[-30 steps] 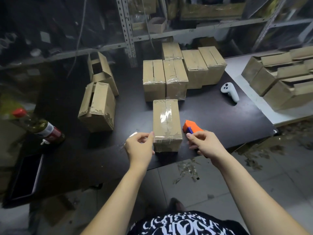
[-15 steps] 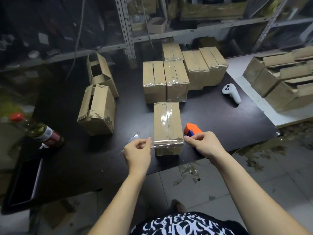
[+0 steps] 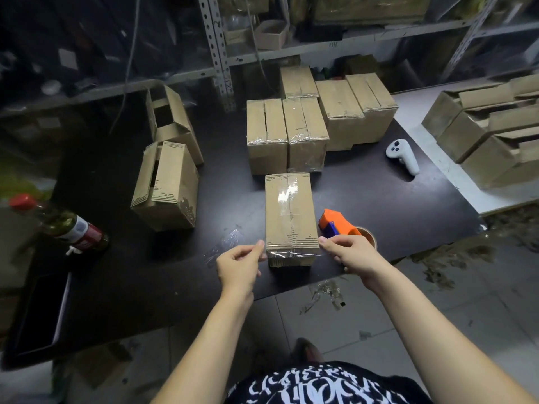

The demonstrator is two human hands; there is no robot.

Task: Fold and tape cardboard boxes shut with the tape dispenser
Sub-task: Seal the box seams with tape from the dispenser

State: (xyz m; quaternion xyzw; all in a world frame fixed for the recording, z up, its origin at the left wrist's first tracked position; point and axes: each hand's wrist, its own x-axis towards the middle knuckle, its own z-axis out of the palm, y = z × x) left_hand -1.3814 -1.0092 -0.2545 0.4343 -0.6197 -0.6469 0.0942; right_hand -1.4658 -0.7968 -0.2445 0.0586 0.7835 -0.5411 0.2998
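one more box nearly sealed, plenty left to do

the box sits near the front edge of the table, straight ahead of the person. its flaps are folded and clear tape already runs along the top seam. the left hand and right hand each pinch one end of a short strip, stretched across the box's near end at its 6 o'clock. i'd say it's a closing strip, not yet pressed down. the dispenser lies just beside the box at its 3 o'clock, unheld. at 12 o'clock the taped boxes look finished. at 10 o'clock two open boxes wait, and spare boxes with loose flaps sit at 2 o'clock, so a good deal remains.
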